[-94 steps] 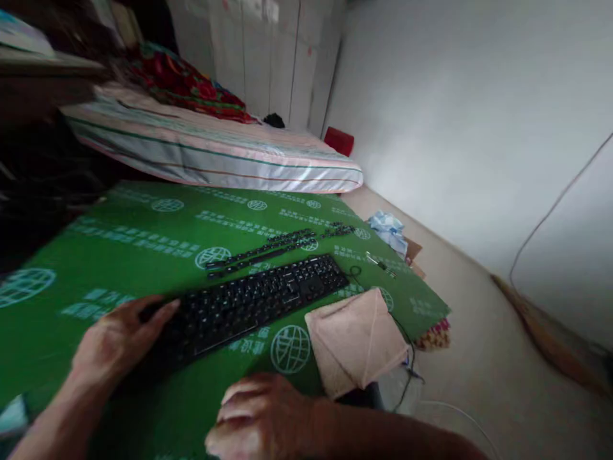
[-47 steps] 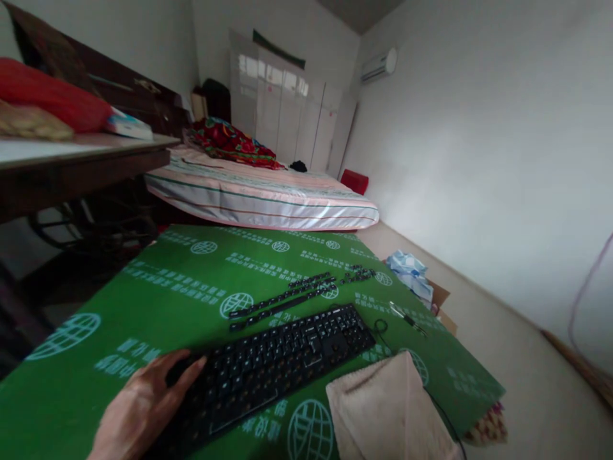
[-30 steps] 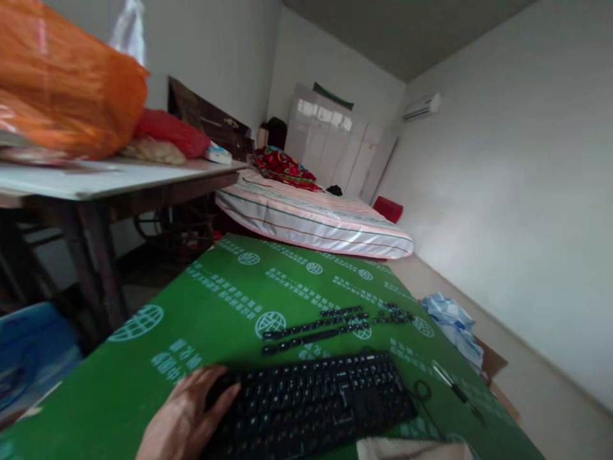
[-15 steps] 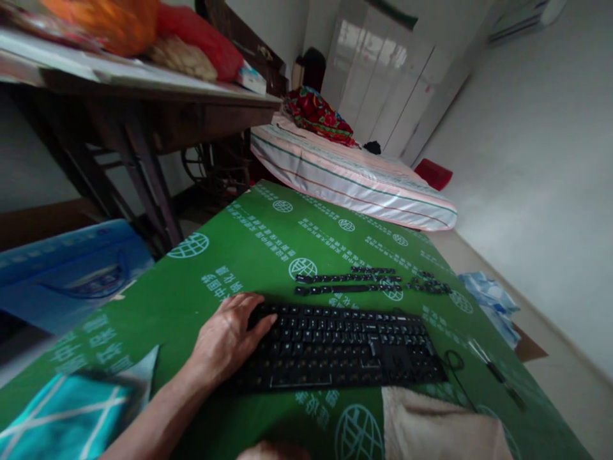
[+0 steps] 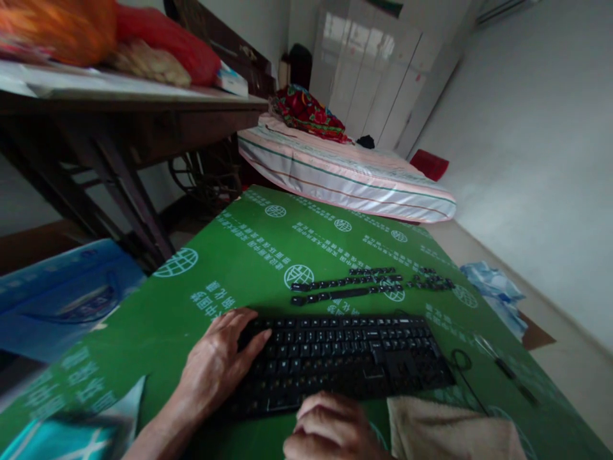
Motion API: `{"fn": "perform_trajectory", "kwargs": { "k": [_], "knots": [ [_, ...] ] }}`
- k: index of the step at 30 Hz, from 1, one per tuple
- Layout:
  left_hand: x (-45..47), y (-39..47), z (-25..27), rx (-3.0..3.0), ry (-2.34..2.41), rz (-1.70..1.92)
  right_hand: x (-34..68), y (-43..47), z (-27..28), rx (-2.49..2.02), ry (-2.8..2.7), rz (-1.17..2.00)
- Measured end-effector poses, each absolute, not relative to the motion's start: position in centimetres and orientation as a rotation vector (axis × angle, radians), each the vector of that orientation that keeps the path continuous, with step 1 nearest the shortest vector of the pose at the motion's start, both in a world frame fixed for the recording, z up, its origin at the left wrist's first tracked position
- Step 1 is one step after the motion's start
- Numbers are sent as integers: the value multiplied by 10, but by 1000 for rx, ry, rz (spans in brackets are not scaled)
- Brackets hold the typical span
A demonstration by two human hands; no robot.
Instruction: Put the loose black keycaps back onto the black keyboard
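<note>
A black keyboard (image 5: 335, 348) lies across the green table. Its lower rows and part of its right side look stripped of keycaps. My left hand (image 5: 213, 361) grips the keyboard's left end, thumb on top and fingers around the far corner. Curled closed, my right hand (image 5: 332, 429) hovers at the keyboard's front edge; whatever its fingers may hold is hidden. Beyond the keyboard, loose black keycaps (image 5: 347, 293) lie in rows, with a scattered cluster of keycaps (image 5: 431, 281) to their right.
A beige cloth (image 5: 450, 428) lies front right, near a looped cable (image 5: 460, 360) and a slim dark-handled tool (image 5: 505, 367). A teal checked cloth (image 5: 67, 441) sits front left. Around the green table (image 5: 258, 249) stand a bed (image 5: 345, 176) and a wooden desk (image 5: 191, 115).
My right hand has come up from the bottom edge to the keyboard's front edge. My left hand keeps its grip on the left end. The view has shifted slightly.
</note>
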State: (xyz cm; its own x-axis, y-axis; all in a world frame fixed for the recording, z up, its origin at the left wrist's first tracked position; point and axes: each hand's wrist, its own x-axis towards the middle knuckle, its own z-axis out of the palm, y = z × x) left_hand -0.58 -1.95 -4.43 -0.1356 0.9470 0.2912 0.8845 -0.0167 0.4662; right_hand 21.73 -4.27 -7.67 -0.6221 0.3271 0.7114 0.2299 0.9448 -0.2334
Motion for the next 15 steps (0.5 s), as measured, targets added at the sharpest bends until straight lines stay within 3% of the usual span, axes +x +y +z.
{"fn": "perform_trajectory", "kwargs": {
  "k": [9, 15],
  "knots": [
    [-7, -20, -44, 1977, 2150, 809, 247, 6, -2, -623, -2329, 267],
    [-6, -21, -40, 1964, 2140, 798, 278, 89, 0, -922, -2399, -3]
  ]
}}
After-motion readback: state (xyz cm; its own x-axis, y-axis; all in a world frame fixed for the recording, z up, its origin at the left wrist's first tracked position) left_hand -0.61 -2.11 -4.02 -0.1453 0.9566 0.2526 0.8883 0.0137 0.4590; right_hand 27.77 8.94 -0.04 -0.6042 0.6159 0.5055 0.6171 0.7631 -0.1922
